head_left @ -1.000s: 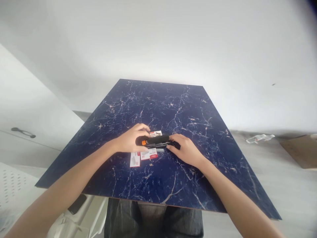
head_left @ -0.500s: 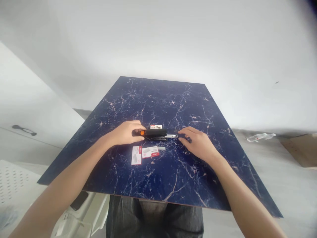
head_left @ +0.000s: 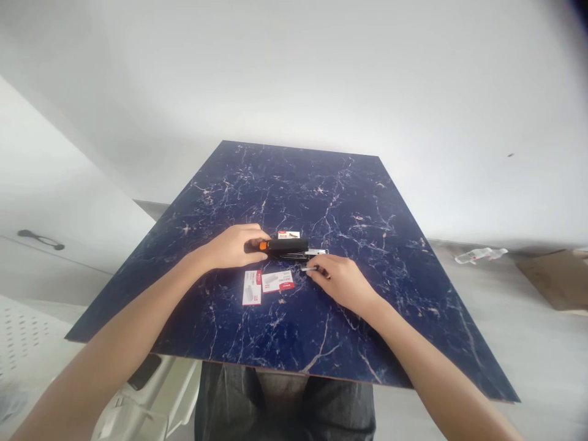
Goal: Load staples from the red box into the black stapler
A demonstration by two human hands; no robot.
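Note:
A black stapler (head_left: 288,246) with an orange part lies across the middle of the table, its metal magazine (head_left: 316,252) sticking out on the right. My left hand (head_left: 239,246) is closed around the stapler's left end. Just in front of the magazine, my right hand (head_left: 340,278) pinches a small grey staple strip (head_left: 309,268) between thumb and fingers. Two red-and-white staple boxes lie nearer to me, one upright in view (head_left: 252,288) and one sideways (head_left: 278,281). Behind the stapler, a third red-and-white box (head_left: 289,234) is partly hidden.
The dark blue marbled table (head_left: 294,190) reaches toward a white wall. On the floor to the right are a clear plastic bottle (head_left: 480,255) and a cardboard box (head_left: 558,278). A dark phone-like object (head_left: 144,372) rests on white furniture below the table's left front edge.
My right hand has moved left and toward me from the magazine's end, and now has the staple strip that lay on the table. My left hand stays on the stapler.

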